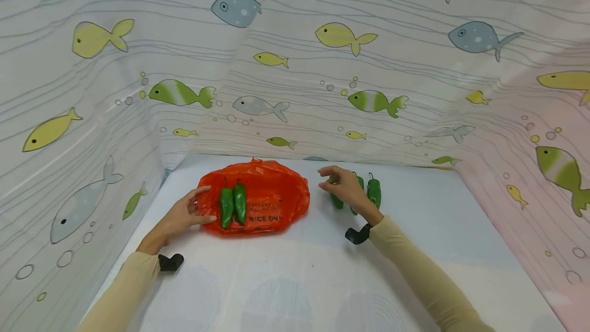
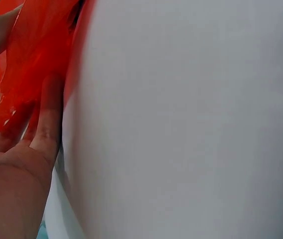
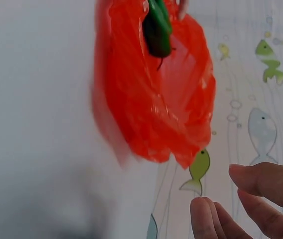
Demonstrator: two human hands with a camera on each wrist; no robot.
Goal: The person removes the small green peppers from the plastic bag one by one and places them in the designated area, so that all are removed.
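Note:
A red plastic bag (image 1: 286, 193) with dark lettering lies spread on the table, its mouth gaping. Two long green peppers (image 1: 232, 205) lie side by side in its left part. At the bag's left end is my left hand (image 1: 180, 216), thumb and fingers apart; through the red plastic (image 2: 42, 55) the left wrist view shows several straight fingers touching it. My right hand (image 1: 348, 188) hovers in front of three more green peppers (image 1: 374, 193), partly hiding two of them. In the right wrist view its fingertips (image 3: 203, 214) are bent slightly and hold nothing.
The white table (image 1: 276, 291) carries faint round patterns. Cloth walls (image 1: 295, 76) printed with fish stand behind it and on both sides. A black wrist mount (image 1: 357, 234) sits on the right arm, another (image 1: 170, 262) on the left.

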